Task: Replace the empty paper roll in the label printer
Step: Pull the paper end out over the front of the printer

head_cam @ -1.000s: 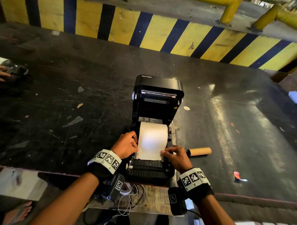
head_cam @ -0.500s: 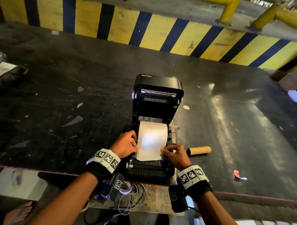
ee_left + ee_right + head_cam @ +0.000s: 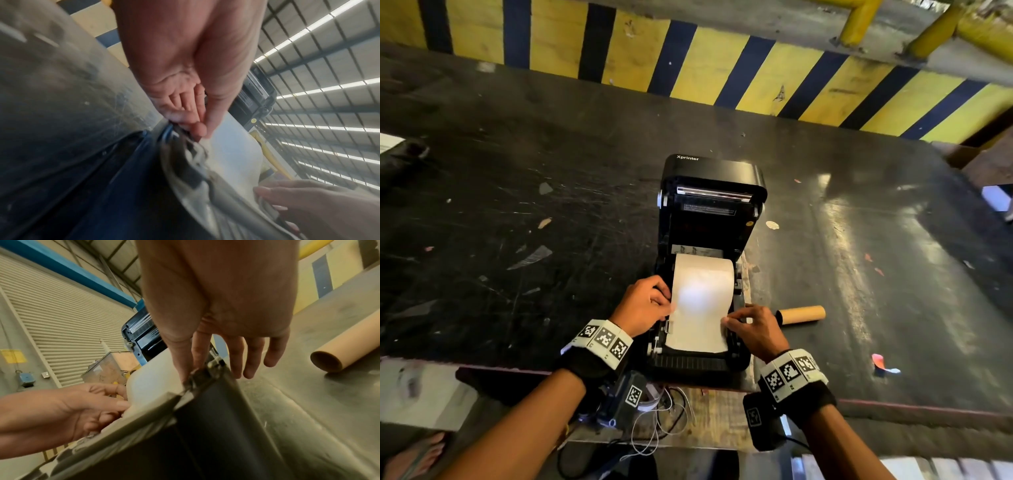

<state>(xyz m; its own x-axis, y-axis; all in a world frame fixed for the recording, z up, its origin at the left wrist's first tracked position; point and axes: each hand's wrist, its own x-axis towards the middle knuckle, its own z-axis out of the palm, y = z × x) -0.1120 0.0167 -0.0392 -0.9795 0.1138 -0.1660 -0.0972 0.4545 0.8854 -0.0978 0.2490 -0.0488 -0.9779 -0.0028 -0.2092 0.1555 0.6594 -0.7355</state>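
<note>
Scuffed black worktop (image 3: 551, 212) before a yellow-and-blue striped barrier (image 3: 722, 68), roller shutter (image 3: 61, 324) beyond.

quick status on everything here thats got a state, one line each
printer lid: open, raised.
paper roll: seated in the printer, end pulled forward.
empty core: out, lying on the table.
left hand: pinching the paper's left edge.
right hand: pinching the right edge.
</note>
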